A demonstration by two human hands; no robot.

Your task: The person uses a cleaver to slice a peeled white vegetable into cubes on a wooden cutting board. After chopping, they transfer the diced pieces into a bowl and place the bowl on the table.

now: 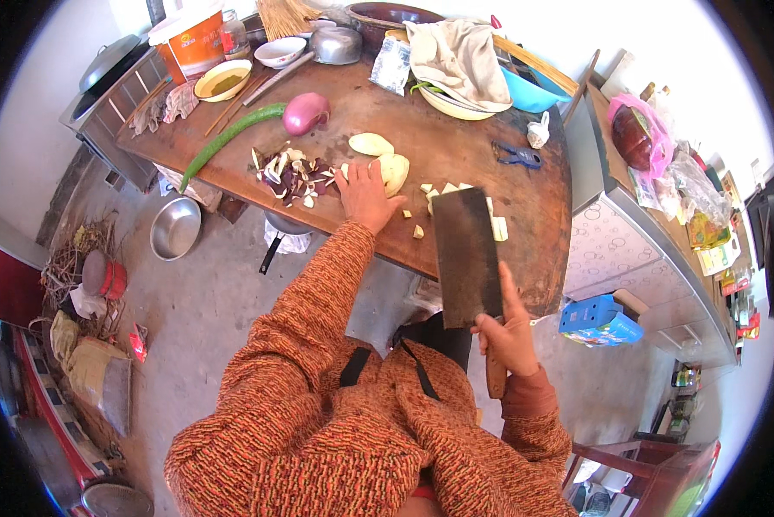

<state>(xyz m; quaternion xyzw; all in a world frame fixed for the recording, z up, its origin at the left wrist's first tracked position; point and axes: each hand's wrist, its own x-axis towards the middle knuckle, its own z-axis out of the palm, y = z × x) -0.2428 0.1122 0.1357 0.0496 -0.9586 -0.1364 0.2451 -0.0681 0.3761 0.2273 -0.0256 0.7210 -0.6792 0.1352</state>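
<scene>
My right hand [512,332] grips the wooden handle of a cleaver [466,258], its broad dark blade slanting over the table's front edge. My left hand [367,200] lies on the wooden table [456,159], fingers stretched out and thumb apart. Beside its index finger and thumb sits a pale peeled potato [394,175]. Just behind is another pale potato piece [371,144]. Cut potato pieces [501,228] lie around the blade, which hides some of them. Left of my left hand spreads a heap of purple skins and whitish bits [288,172].
Farther left lie a smooth purple vegetable [306,114] and a long curved green vegetable [232,142]. A cloth [460,65] covers a basin at the back. A blue tool [518,155] and garlic bulb [538,131] sit right. A metal basin [177,228] stands on the floor.
</scene>
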